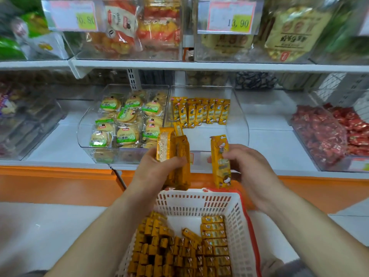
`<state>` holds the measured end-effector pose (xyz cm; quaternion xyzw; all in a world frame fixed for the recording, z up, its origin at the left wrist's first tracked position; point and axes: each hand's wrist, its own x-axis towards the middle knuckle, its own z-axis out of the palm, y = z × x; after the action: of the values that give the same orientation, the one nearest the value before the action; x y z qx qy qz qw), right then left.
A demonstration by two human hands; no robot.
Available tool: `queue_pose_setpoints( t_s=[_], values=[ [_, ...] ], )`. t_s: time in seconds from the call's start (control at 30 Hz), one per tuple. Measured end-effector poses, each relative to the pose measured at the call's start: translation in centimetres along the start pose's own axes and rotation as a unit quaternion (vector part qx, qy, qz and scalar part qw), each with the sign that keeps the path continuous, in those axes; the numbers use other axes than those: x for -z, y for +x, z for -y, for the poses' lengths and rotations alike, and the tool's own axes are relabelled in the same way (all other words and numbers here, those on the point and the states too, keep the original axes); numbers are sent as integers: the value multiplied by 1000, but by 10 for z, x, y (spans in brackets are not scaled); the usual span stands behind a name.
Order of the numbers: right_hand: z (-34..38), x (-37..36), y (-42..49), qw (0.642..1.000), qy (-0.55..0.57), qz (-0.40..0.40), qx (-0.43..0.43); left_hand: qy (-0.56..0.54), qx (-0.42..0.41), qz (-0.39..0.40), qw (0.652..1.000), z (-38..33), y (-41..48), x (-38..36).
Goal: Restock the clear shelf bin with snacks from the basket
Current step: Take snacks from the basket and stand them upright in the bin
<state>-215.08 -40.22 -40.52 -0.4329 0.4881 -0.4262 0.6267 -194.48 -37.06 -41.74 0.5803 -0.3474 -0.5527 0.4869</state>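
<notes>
Gripping a bundle of long yellow wrapped snack packs (pixel 176 156), the left hand (pixel 157 170) curls its fingers round their middle, thumb across the front, and holds them upright just above the far rim of the white slotted plastic basket (pixel 238 226). To its right, the right hand (pixel 247 172) pinches a single yellow snack pack (pixel 220 160) between thumb and fingers, upright with its printed face toward the camera, and the two hands stay apart. Both bare forearms stretch forward from the near edge, one on each side of the basket, whose bottom holds many more yellow packs (pixel 179 254) lying tightly side by side. Beyond the hands, on the white shelf, sits the clear plastic shelf bin (pixel 238 120), with a row of matching yellow packs (pixel 201 112) standing at its far end. Touching it on the left is another clear bin of round biscuits in green-labelled wrappers (pixel 127 120). Well to the right lies a bin of red wrapped sweets (pixel 319 136).
</notes>
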Motion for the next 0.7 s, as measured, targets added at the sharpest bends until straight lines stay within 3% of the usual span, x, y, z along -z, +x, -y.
queue_pose_setpoints(
  t_s=[0.2,0.6,0.7],
  values=[
    [43,-3,41,996,-67,-13,57,27,-27,-33,999,-15,18,9],
    [11,6,252,954,-193,-224,41,36,-14,-67,997,-13,56,19],
    [1,1,276,946,-208,-243,43,32,-6,-61,998,-9,65,20]
  ],
)
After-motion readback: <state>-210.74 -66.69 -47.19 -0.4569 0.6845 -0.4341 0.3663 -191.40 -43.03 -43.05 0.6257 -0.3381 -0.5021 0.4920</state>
